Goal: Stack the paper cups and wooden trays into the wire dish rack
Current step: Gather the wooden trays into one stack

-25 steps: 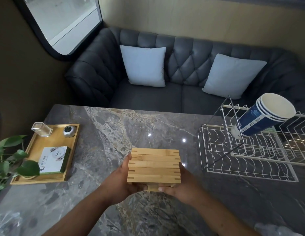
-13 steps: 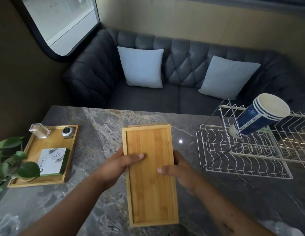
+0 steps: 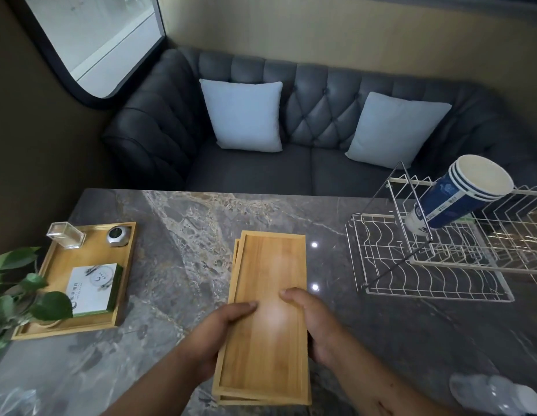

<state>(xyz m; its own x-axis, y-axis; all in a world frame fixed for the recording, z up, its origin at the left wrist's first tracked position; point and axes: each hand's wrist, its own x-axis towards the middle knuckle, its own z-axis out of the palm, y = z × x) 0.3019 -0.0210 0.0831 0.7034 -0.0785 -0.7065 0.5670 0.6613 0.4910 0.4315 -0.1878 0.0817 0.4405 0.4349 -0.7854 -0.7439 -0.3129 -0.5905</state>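
Observation:
A stack of light wooden trays point(image 3: 268, 277) lies lengthwise above the middle of the marble table point(image 3: 183, 259), open side up, its layers slightly fanned at the left edge. My left hand point(image 3: 214, 334) grips its left side with the thumb on top. My right hand point(image 3: 313, 322) grips its right side the same way. The white wire dish rack point(image 3: 435, 283) stands at the right. A nested stack of blue paper cups point(image 3: 459, 196) leans tilted on the rack's upright wires, mouth pointing up and to the right.
A larger wooden tray point(image 3: 81, 322) at the left holds a white booklet, a small clear box and a round silver gadget. Plant leaves point(image 3: 24, 295) overhang its near corner. Crumpled clear plastic point(image 3: 495, 394) lies at the near right. A dark sofa with two pillows is behind the table.
The tray stack was held end-on a second ago; it has been tipped flat with its open face up and drawn closer to me. Both hands slid toward its near half.

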